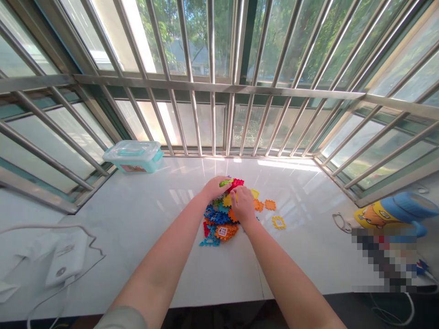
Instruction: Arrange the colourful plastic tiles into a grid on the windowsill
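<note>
A pile of plastic interlocking building pieces in several colours lies on the white tabletop (137,256), under and around my hands. My left hand (213,188) is at the far left of the pile, its fingers closed on a light green piece (225,182). Close beside it, my right hand (243,206) bends its fingers down over the pile; what they pinch, if anything, is hidden. A red piece (238,183) shows between the hands, with a yellow piece (227,200) just below. Nearer me are blue pieces (217,216) and a stack of orange pieces (226,232).
Loose orange (270,204) and yellow (279,223) pieces lie right of the pile. A lidded teal box (134,156) stands back left. At left are a white device (66,260) and cables; at right, a blue and yellow bottle (394,211). Metal bars (219,87) line the windows.
</note>
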{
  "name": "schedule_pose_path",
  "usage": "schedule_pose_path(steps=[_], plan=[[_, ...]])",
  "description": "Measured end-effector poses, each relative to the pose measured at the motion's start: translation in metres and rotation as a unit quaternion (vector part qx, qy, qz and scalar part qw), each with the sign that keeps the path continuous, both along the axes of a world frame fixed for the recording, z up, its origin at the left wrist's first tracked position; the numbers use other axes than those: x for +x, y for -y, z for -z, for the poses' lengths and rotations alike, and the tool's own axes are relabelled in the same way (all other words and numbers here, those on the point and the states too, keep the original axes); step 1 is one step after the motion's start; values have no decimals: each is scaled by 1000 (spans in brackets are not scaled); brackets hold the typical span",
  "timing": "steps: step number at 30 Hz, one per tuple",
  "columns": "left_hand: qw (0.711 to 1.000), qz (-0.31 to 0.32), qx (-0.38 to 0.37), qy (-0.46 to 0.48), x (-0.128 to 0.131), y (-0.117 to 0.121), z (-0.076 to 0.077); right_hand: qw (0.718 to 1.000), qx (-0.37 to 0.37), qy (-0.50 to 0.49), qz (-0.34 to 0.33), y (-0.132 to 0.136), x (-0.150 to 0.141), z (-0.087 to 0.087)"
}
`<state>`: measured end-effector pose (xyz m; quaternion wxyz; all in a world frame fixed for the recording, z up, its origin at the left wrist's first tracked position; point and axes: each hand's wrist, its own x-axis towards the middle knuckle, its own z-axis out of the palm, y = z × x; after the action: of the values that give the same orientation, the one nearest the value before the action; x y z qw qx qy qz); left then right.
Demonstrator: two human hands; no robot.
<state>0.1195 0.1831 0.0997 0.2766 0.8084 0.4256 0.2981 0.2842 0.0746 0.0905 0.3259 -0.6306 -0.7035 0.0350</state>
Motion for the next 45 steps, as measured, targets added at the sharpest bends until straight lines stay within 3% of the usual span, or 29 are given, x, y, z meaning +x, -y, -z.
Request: schedule_pose_path(steps=[4,8,11,14,17,20,26,31,33,36,39,42,45], plan=[[997,62,34,-17,1,29,-4,996,39,35,72,-20,19,-25],[997,58,39,-35,-4,75,-7,995,35,83,46,-47,29,-38],[996,62,37,-55,-10,116,-5,991,-10,124,-55,-60,29,-32],[996,17,37,-85,-15,161,4,972,-80,178,-130,-66,30,-20],[993,-42,46,-102,-15,202,19,969,-102,186,-126,-66,38,-7],[989,-68,60,-118,-10,229,37,979,-102,154,-82,-62,53,2],[978,-135,87,-134,-6,223,62,980,-156,125,-25,-42,89,20],[973,-173,102,-114,-1,222,55,973,-180,147,1,-7,127,25],[981,-119,113,-108,7,235,47,975,-152,154,39,15,146,26],[986,14,124,-112,25,259,40,972,-119,162,120,53,175,38],[985,63,112,-119,49,275,46,961,-145,168,164,89,191,58],[990,16,97,-104,68,275,57,959,-174,173,144,105,192,73],[989,-66,94,-88,74,262,62,964,-169,164,125,96,182,74]])
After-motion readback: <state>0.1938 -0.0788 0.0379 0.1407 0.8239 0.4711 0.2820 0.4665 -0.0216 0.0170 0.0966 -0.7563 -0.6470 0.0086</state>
